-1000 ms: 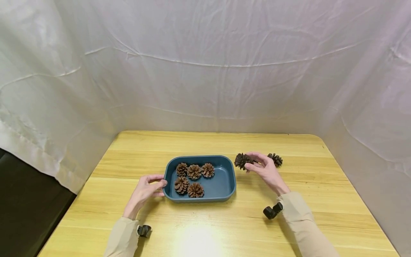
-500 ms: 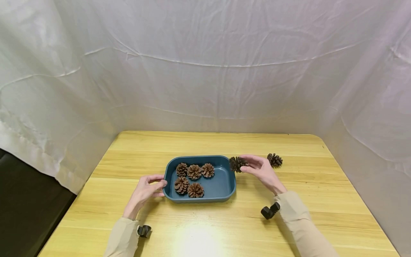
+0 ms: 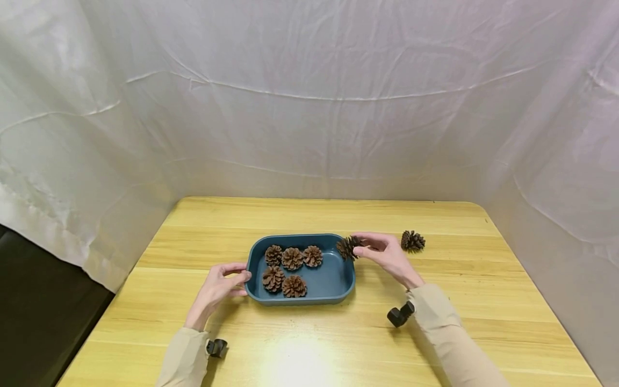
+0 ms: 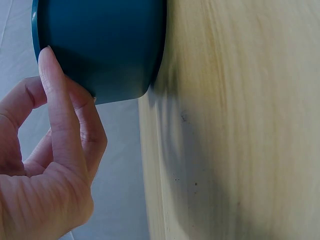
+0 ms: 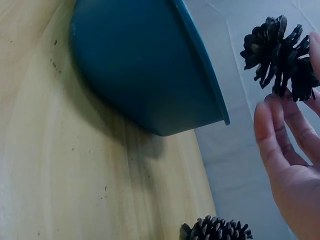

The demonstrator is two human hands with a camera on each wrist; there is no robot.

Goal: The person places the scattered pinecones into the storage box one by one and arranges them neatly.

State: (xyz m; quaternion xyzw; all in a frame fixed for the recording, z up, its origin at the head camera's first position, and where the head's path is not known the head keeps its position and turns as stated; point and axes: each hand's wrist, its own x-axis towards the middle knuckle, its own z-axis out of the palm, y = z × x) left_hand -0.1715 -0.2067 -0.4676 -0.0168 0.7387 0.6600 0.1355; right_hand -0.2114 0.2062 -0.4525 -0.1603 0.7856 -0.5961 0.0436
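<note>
A dark blue tray (image 3: 338, 282) sits mid-table with several brown pine cones (image 3: 292, 258) inside. My right hand (image 3: 382, 251) pinches a dark pine cone (image 3: 348, 247) just above the tray's right rim; the right wrist view shows that cone (image 5: 280, 55) at my fingertips beyond the tray's edge (image 5: 200, 75). My left hand (image 3: 220, 285) rests against the tray's left end, fingers touching the tray wall (image 4: 100, 45). Another pine cone (image 3: 412, 241) lies on the table to the right.
The light wooden table (image 3: 309, 344) is bounded by white draped cloth (image 3: 309, 107) at the back and both sides. The loose pine cone (image 5: 215, 230) also shows low in the right wrist view. A dark gap lies off the left table edge.
My right hand has carried the dark pine cone leftward from the table to the tray's right rim. The left hand and tray have stayed put.
</note>
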